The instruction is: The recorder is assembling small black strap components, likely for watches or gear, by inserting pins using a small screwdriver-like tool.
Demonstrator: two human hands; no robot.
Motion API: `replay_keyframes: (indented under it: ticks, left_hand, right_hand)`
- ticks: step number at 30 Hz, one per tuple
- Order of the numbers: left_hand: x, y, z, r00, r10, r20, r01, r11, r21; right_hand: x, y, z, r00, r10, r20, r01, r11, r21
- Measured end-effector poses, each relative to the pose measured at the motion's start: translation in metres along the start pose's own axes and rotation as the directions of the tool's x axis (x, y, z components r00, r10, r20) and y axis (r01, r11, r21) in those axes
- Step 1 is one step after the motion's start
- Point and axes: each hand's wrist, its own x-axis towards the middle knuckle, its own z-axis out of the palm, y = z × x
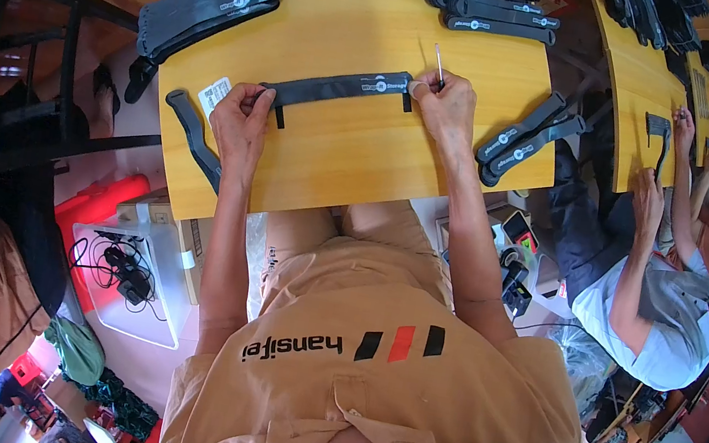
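Note:
A dark grey strap (329,90) with white printing is stretched crosswise over the yellow table. At its left end, my left hand (240,125) is closed, pinching the strap between thumb and fingers. My right hand (446,111) is closed at the other end, and a slim pointed tool (439,65) with a metal shaft sticks up from its fingers. Whether that tool is an awl or a small screwdriver I cannot tell. Short dark tabs (408,102) hang down near both strap ends. Beside my left forearm lies another dark strap (191,138), close to a white label sheet (214,94).
More straps (530,138) lie right of my right hand. Strap stacks (212,6) sit at the far left and strap piles (503,18) at the far right. A clear bin (132,279) with cables stands below left. Co-workers (656,306) sit at the right-hand table.

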Motion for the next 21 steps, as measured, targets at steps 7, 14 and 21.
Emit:
replay_keyframes:
  ticks: [7,14,21]
  left_hand:
    - [0.0005,-0.0017,0.001,1.0,-0.012,-0.006,0.012,1.0,-0.003]
    - [0.0016,-0.0042,0.0017,1.0,0.008,-0.016,-0.007,1.0,0.02]
    - [0.0008,-0.0031,0.0022,0.998,0.056,-0.03,-0.055,0.998,0.04]
  right_hand:
    - [0.0017,-0.0006,0.0001,1.0,0.003,0.014,-0.003,1.0,-0.03]
    - [0.0027,0.001,0.0014,1.0,0.013,0.009,-0.012,0.999,-0.032]
    - [0.0031,0.001,0.0018,1.0,0.016,0.009,-0.015,0.998,-0.057]
